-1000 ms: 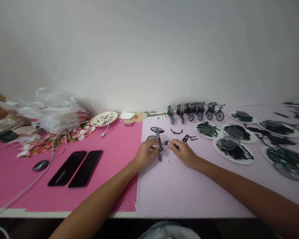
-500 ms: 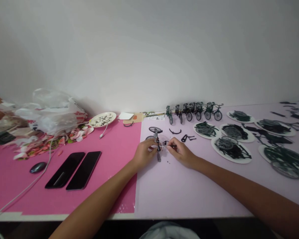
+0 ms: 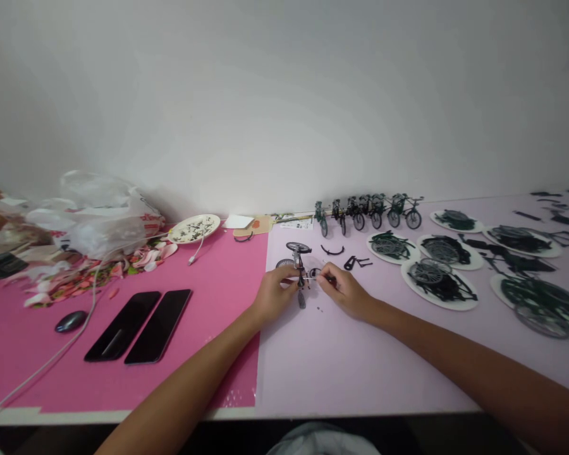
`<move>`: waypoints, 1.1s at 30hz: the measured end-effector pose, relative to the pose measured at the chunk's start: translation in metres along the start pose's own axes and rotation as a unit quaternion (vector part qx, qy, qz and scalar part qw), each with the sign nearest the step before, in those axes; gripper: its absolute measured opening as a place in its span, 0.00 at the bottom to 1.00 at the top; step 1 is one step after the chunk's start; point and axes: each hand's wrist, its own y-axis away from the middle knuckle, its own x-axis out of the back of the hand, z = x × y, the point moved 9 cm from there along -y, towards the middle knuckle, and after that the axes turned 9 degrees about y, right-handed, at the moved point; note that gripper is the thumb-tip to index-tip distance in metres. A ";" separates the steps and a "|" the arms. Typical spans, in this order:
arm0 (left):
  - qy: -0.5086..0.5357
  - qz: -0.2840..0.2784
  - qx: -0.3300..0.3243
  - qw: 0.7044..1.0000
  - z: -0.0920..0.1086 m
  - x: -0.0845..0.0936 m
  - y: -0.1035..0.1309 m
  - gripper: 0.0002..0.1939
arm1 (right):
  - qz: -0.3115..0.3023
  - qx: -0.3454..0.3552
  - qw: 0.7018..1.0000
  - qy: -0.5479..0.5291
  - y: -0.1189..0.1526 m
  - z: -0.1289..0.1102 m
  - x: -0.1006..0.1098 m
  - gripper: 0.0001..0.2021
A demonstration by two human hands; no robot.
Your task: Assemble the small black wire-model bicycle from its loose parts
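Observation:
My left hand [image 3: 275, 295] pinches a small partly built model bicycle [image 3: 299, 265], whose dark wheels stick out beyond my fingers. Close on its right, my right hand [image 3: 344, 291] is closed on a thin screwdriver-like tool [image 3: 313, 278], its shaft pointing at the bicycle. A small round dark part [image 3: 314, 272] shows between the hands. Just behind them lie a curved black strip [image 3: 332, 250] and a black chain-guard-like piece [image 3: 355, 262]. Tiny bits [image 3: 319, 309] rest on the light mat in front.
Finished model bicycles [image 3: 376, 211] stand in a row by the wall. White plates of dark parts [image 3: 440, 284] cover the right side. On the pink left side are two phones [image 3: 157, 327], a mouse [image 3: 71, 321], a cable, petals, plastic bags [image 3: 104, 215] and a plate [image 3: 195, 229].
The bicycle has turned very slightly between my fingers. Both hands keep nearly the same place and hold, and the whole view has shifted a little.

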 end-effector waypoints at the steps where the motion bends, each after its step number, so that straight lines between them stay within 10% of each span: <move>1: 0.035 0.011 0.027 0.999 -0.006 0.000 0.000 0.08 | 0.010 0.003 1.000 0.003 0.000 -0.001 0.002 0.10; 12: 0.170 0.063 0.088 0.979 -0.020 0.002 -0.004 0.21 | 0.108 -0.038 0.991 0.065 -0.004 0.017 0.017 0.06; 33: 0.167 0.057 0.092 0.980 -0.015 -0.004 0.000 0.20 | 0.085 -0.060 0.989 0.105 -0.005 0.025 0.011 0.06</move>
